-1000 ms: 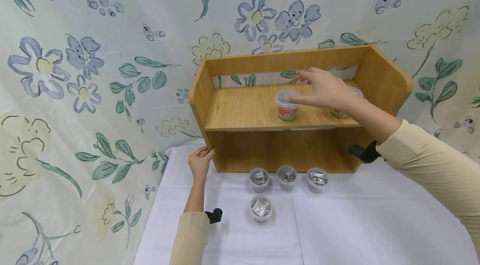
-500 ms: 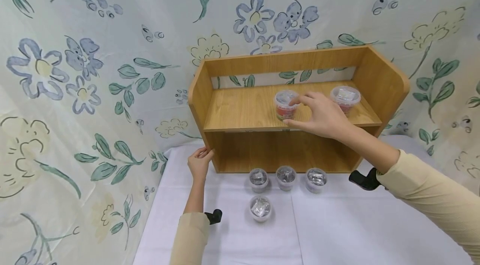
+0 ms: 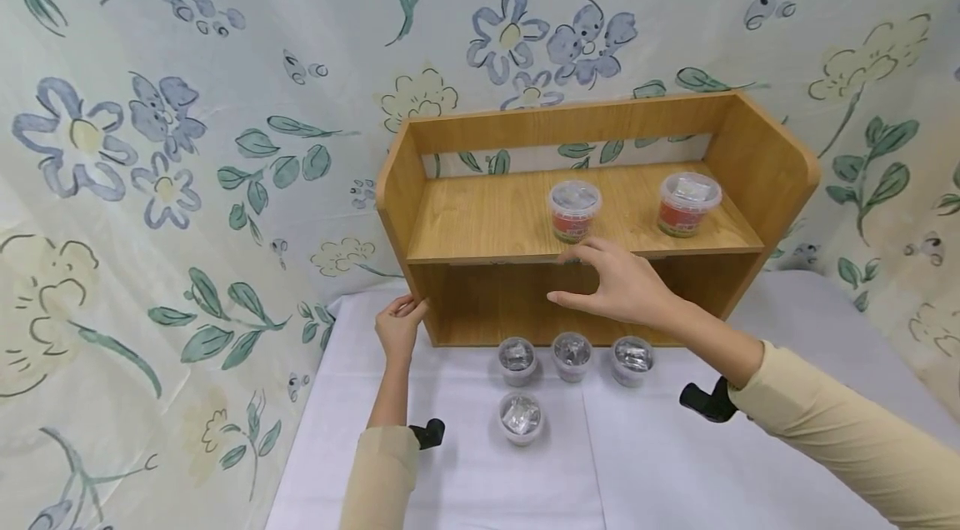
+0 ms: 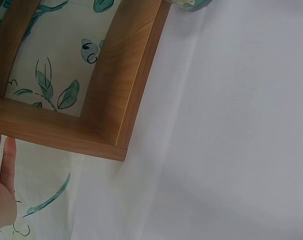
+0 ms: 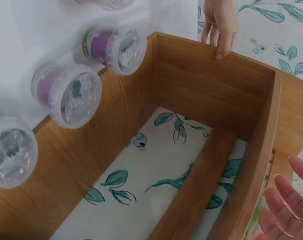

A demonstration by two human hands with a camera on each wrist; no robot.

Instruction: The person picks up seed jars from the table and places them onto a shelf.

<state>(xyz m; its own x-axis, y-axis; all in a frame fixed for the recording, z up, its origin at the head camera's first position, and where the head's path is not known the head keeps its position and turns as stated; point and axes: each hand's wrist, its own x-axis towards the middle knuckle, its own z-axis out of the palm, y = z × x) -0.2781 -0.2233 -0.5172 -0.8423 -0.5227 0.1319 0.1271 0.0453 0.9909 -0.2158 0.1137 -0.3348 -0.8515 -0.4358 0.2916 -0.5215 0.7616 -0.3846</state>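
A two-tier wooden shelf (image 3: 480, 222) stands on the white cloth. My left hand (image 3: 396, 330) holds the front edge of its left side panel; in the right wrist view, the thumb of that hand (image 5: 222, 25) lies over the panel's edge. Upright on the upper tier are two lidded plastic cups with red labels, one near the middle (image 3: 573, 223) and one at the right (image 3: 681, 217). My right hand (image 3: 618, 287) is in front of the lower tier, just below the middle cup, fingers spread and nothing held. In the right wrist view its fingers (image 5: 286, 202) show beside the shelf.
In front of the shelf, three lidded cups stand in a row: left (image 3: 517, 357), middle (image 3: 572, 353) and right (image 3: 633, 358). Another cup (image 3: 521, 417) stands nearer. Purple labels show on cups (image 5: 99, 45) in the right wrist view. A floral curtain (image 3: 225, 263) hangs behind.
My right hand has moved from above and beside the middle red-label cup down and forward, away from it. Both upper cups are now uncovered in the head view. My left hand has stayed put.
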